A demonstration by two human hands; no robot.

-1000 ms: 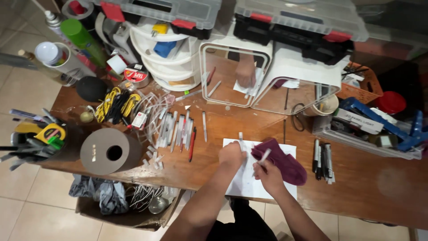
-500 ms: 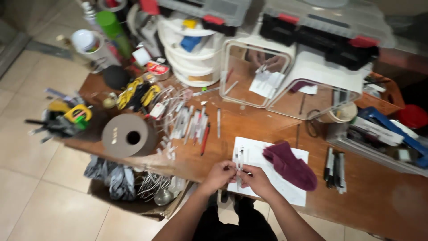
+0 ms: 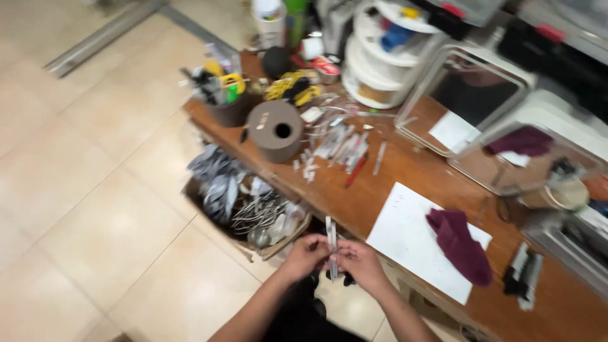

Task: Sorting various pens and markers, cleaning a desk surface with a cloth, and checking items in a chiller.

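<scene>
Both my hands meet in front of me, off the table's near edge and over the floor. My left hand (image 3: pixel 305 254) and my right hand (image 3: pixel 359 263) pinch a thin white pen (image 3: pixel 330 246) between them, held roughly upright. To the right on the wooden table (image 3: pixel 405 171) lies a white sheet of paper (image 3: pixel 411 237) with a maroon cloth (image 3: pixel 459 244) on its right side. The whole view is motion-blurred.
A row of pens (image 3: pixel 345 147), a grey paper roll (image 3: pixel 277 131), a cup of tools (image 3: pixel 221 92) and yellow cables (image 3: pixel 291 85) crowd the table's far left. Black markers (image 3: pixel 524 275) lie at the right. A cardboard box of scrap (image 3: pixel 250 206) stands on the tiled floor below.
My view has swung left and tilted, so the floor fills the left side. My hands have drawn back from the paper to beyond the table edge, still holding the pen.
</scene>
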